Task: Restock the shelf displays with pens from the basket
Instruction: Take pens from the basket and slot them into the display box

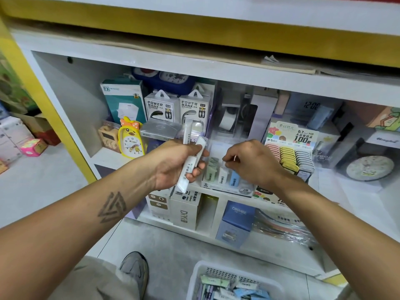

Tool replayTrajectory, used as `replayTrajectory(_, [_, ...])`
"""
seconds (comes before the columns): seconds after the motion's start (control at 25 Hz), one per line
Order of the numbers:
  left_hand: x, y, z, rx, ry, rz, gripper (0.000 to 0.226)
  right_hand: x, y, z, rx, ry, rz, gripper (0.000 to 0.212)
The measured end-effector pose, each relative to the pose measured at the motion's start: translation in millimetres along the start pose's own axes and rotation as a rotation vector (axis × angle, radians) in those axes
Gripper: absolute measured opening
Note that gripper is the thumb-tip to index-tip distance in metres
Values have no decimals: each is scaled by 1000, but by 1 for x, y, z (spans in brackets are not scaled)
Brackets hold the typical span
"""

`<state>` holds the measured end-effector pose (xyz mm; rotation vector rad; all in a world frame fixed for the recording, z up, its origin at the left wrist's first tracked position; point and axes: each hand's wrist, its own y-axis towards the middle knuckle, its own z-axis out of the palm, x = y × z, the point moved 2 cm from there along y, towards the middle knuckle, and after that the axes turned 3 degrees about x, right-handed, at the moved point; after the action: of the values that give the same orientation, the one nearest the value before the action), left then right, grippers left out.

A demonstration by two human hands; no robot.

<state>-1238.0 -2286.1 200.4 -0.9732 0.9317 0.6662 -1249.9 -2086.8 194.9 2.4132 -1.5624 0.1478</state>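
Left hand (173, 163) gripping white pens (190, 163), right hand (251, 161) pinching one (over display (225, 176))

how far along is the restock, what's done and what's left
Partly done, by the look of it. The display tray on the shelf already holds green, white and blue packs standing in rows. In hand: the left hand grips a few white packs, while the right hand pinches one at the tray's white row. Left to do: the basket on the floor has many more packs inside.
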Motion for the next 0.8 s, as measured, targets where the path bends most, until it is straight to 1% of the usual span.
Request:
replayTrajectory(0.08, [1, -1, 1, 19, -16, -19, 25, 1, 0, 4, 79, -46, -21, 22])
replayTrajectory(0.16, [1, -2, 2, 39, -32, -30, 27, 2, 1, 4, 84, -22, -24, 26])
replayTrajectory(0.2, [1, -2, 3, 52, -30, -34, 28, 3, 2, 0, 53, 118, 16, 26])
replayTrajectory(0.24, [0, -3, 5, 68, -19, -36, 29, 4, 1, -4, 18, 352, 78, 24])
replayTrajectory(0.28, [0, -3, 8, 85, -1, -37, 31, 6, 1, -7, 5, 652, 141, 21])
replayTrajectory(0.32, [0, -3, 10, 101, 17, -40, 32, 9, 0, -10, 7, 895, 181, 17])
replayTrajectory(0.36, [1, -3, 13, 117, 29, -47, 33, 12, 0, -11, 3, 1016, 183, 15])
replayTrajectory(0.48, [2, -3, 16, 158, 19, -91, 37, 14, -3, -15, -33, 1144, 198, 10])
replayTrajectory(0.6, [3, -3, 10, 114, -4, -117, 34, 3, -5, -22, -85, 1266, 262, 10])
replayTrajectory(0.68, [3, -2, 5, 71, 3, -115, 28, -3, -7, -26, -94, 1228, 267, 11])
replayTrajectory(0.8, [2, 1, 2, 9, 16, -119, 25, -8, -6, -29, -158, 1067, 246, 7])
